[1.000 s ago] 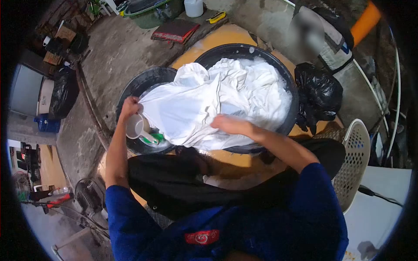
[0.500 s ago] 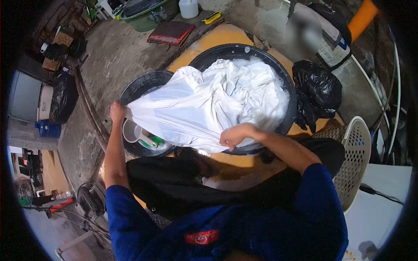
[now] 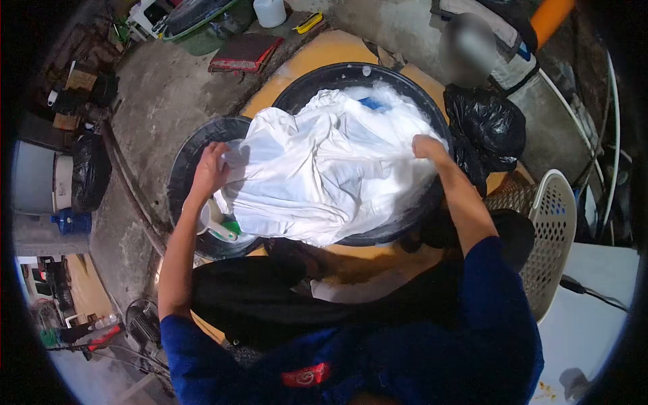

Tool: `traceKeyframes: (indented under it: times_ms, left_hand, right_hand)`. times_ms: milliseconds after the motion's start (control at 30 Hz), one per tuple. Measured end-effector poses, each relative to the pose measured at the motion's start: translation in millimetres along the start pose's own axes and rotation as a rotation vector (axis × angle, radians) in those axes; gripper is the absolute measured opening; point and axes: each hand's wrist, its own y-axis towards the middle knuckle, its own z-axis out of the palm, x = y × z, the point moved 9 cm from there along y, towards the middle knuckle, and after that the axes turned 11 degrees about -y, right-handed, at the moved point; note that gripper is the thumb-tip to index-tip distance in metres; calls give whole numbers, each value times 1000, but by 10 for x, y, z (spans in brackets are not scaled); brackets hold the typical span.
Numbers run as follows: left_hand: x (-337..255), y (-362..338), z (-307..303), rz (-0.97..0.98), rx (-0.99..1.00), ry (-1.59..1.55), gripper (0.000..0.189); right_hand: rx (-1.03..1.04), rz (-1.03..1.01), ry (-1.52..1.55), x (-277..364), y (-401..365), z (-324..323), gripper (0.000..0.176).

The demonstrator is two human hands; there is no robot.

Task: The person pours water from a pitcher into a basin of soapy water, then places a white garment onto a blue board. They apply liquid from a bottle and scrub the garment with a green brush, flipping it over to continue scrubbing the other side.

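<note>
A wet white cloth [image 3: 304,169] lies bunched across a large black basin [image 3: 287,94] and over part of a smaller black basin [image 3: 179,169] on the left. My left hand [image 3: 212,167] is closed on the cloth's left edge, above the smaller basin. At the right side of the large basin, my right hand [image 3: 426,146] grips the cloth among white suds [image 3: 398,101]. Something blue [image 3: 371,103] shows through the suds near the back. Inside the smaller basin a white dipper [image 3: 210,219] lies beside a green item [image 3: 231,228], partly hidden by the cloth.
A black plastic bag [image 3: 486,125] and a beige perforated basket [image 3: 550,236] stand to the right. Behind are a dark red folded mat [image 3: 246,54], a yellow-handled brush [image 3: 308,23], a white jug [image 3: 270,12] and a green tub [image 3: 209,34].
My right hand has moved up and right to the far side of the large basin. My left hand has come inward over the smaller basin. The cloth is less stretched, and a blue patch now shows.
</note>
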Motion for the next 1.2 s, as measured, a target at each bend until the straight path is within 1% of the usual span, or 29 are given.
traceKeyframes:
  times_ms: [33, 100, 133, 167, 200, 233, 267, 333, 367, 433, 467, 500, 533, 567, 633, 667, 700, 733, 767, 800, 833, 867, 933, 967, 1033, 1067, 1100, 1167, 1200]
  left_hand:
    - [44, 6, 140, 81, 68, -30, 43]
    - [-266, 51, 333, 56, 189, -185, 44]
    - [-480, 61, 426, 41, 250, -261, 45]
    - [-632, 85, 524, 5, 312, -265, 45]
    - [-707, 92, 606, -31, 373, -266, 46]
    - [-616, 66, 742, -24, 350, -246, 47]
    - [-597, 48, 799, 155, 229, -186, 49]
    - [-468, 48, 967, 32, 376, -278, 40]
    - [-480, 38, 964, 27, 393, -311, 36]
    - [-725, 78, 802, 11, 423, -383, 26]
    - [-785, 82, 759, 4, 436, -380, 23]
    - [-837, 81, 730, -2, 453, -379, 20]
    - [-850, 74, 737, -5, 469, -379, 17]
    - [-829, 50, 785, -1, 498, -348, 20]
    - [-794, 25, 845, 13, 546, -280, 27]
    - [-808, 36, 799, 42, 484, -273, 28]
    - [-876, 44, 737, 69, 422, -266, 30]
    - [-926, 54, 688, 97, 358, -260, 32]
    - [-904, 50, 730, 74, 368, -252, 34]
    - [-871, 46, 782, 53, 379, -242, 36]
    - [-827, 29, 834, 30, 391, -232, 38]
    - [-819, -23, 905, 73, 414, -242, 38]
    - [-898, -52, 941, 162, 454, -257, 36]
    - [-916, -71, 936, 161, 479, -343, 34]
    - [-889, -136, 1023, 37, 822, -302, 37]
    - [-839, -213, 1074, -24, 992, -276, 39]
    - [-826, -134, 922, -56, 772, -442, 33]
    - [-363, 25, 742, -50, 233, -661, 26]
    - [-245, 97, 509, 29, 37, -490, 25]
  right_hand:
    - [167, -45, -41, 127, -224, -245, 27]
    - [67, 18, 26, 67, 135, -296, 26]
    - [-131, 55, 54, 175, 211, -623, 24]
    - [-236, 98, 238, 341, 48, -1085, 33]
    - [-521, 68, 428, 444, 119, -1300, 39]
    - [-808, 37, 620, 475, 149, -1412, 46]
    - [-768, 77, 601, 565, 263, -1374, 46]
    - [-683, 153, 565, 703, 517, -1195, 46]
    - [-714, 20, 656, 645, 751, -1148, 40]
    - [-656, 127, 565, 328, 983, -1120, 33]
    - [-891, 242, 661, 19, 953, -1130, 24]
    - [-932, 295, 560, -100, 696, -1435, 19]
    - [-979, 364, 553, -345, 787, -1440, 22]
    - [-965, 375, 483, -406, 778, -1561, 25]
    - [-924, 448, 339, -315, 882, -1654, 20]
    - [-903, 481, 266, -217, 959, -1711, 18]
    - [-822, 499, 217, 6, 912, -1820, 25]
    - [-930, 266, 225, 326, 883, -1927, 30]
    - [-1028, 31, 231, 644, 806, -2010, 37]
    - [-890, -115, 517, 912, 938, -1909, 46]
    - [-910, -200, 571, 1163, 1079, -1755, 42]
    - [-706, -267, 480, 1401, 1115, -1701, 28]
    - [-798, -294, 662, 1477, 1085, -1777, 15]
    - [-806, -285, 639, 1514, 1112, -1825, 14]
    - [-815, -266, 594, 1564, 1152, -1855, 15]
    - [-776, -234, 622, 1535, 1197, -1842, 16]
    - [-737, -202, 651, 1502, 1239, -1818, 16]
    - [-686, -194, 780, 1462, 1334, -1818, 21]
    - [-659, -332, 752, 1616, 1331, -1830, 22]
